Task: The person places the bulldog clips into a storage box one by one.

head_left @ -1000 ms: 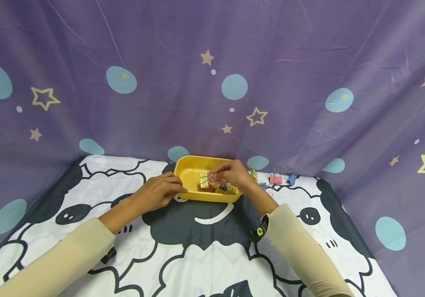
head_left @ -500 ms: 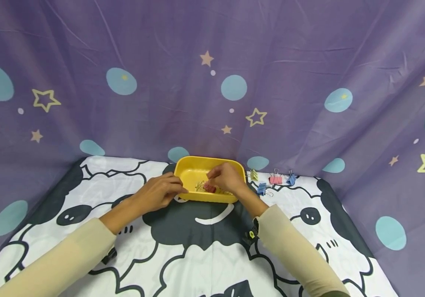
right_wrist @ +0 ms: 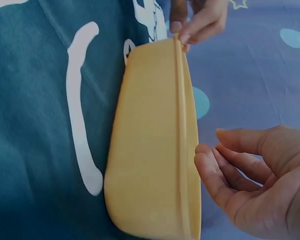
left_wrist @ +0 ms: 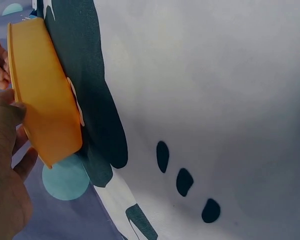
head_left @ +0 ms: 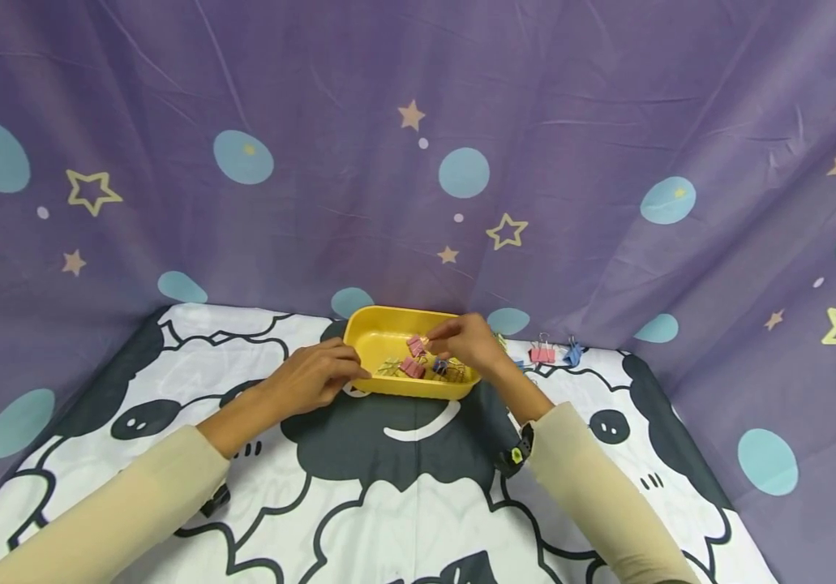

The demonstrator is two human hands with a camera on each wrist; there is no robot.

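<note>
In the head view my left hand grips the left end of a yellow plastic tray, thumb on the outer wall in the left wrist view. My right hand is over the tray's right half, fingertips pinching the wire handle of a small pink binder clip. Below it lie a red-pink binder clip, a pale yellow binder clip and a dark blue binder clip among gold ones. In the right wrist view the tray wall hides the clips.
Right of the tray, on the sheep-print cloth, lie a pink binder clip and a blue binder clip. Others there are partly behind my right wrist. A purple curtain rises directly behind the tray.
A second ago my right hand held a pale yellow clip, which now lies in the tray. The hand dipped into the tray, then rose rightward with a pink clip. My left hand stayed put.
</note>
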